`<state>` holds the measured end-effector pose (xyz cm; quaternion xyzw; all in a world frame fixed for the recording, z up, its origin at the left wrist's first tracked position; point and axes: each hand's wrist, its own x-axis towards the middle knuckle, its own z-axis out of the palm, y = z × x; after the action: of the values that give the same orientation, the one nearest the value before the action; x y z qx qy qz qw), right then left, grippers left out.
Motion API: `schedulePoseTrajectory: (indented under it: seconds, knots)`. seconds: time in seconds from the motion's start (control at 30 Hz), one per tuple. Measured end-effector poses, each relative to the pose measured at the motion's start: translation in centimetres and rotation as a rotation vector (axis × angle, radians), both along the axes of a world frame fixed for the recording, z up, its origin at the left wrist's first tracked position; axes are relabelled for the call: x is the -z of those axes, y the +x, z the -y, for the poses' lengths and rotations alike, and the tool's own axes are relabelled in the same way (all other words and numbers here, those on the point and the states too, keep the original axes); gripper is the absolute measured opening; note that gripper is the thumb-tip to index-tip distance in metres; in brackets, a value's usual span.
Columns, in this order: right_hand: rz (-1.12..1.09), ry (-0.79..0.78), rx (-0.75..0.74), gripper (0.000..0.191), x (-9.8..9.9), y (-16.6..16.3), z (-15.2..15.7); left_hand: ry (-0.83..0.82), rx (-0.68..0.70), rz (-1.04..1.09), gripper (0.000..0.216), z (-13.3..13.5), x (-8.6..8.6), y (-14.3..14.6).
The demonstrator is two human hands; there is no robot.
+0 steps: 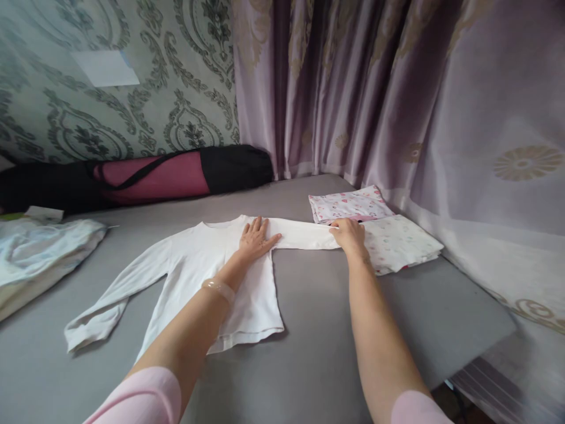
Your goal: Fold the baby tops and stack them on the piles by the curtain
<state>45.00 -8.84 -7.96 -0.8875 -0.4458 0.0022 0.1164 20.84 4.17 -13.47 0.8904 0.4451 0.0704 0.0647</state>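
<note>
Past my pink sleeves (150, 394), my left hand (256, 238) lies flat and open on the white shirt (198, 265) spread on the counter (318, 330), while my right hand (351, 235) pinches its outstretched sleeve (304, 234), with no fold made yet.

The left sleeve (145, 397) and the right sleeve (419, 409) are soft and pink. Each one stops far back from its hand, near the elbow. A clear, shiny bangle (219, 288) sits round the wrist just behind the left hand (257, 237).
</note>
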Motion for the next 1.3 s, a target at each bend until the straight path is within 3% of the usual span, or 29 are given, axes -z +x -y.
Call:
schedulePoseTrajectory:
  seconds: [0.23,0.43,0.53,0.77,1.3]
  knots:
    - [0.132,0.080,0.022,0.041,0.5,-2.9,-1.1,-0.046,-0.012,-0.009,0.094,0.2,-0.3,0.1]
    - [-0.074,0.114,-0.611,0.050,2.1,-9.5,-4.5,-0.017,0.001,-0.046,0.082,0.1,-0.2,0.1]
    - [-0.158,0.002,-0.686,0.058,3.5,-11.8,-5.3,0.005,0.001,-0.090,0.067,0.1,-0.2,0.1]
    - [-0.195,-0.126,-0.525,0.071,3.8,-11.1,-4.5,0.001,-0.001,-0.070,0.076,-0.2,0.0,0.1]
    - [-0.098,-0.248,0.092,0.097,3.0,-9.9,-2.1,-0.054,-0.018,-0.014,0.099,-0.1,-0.1,0.0]
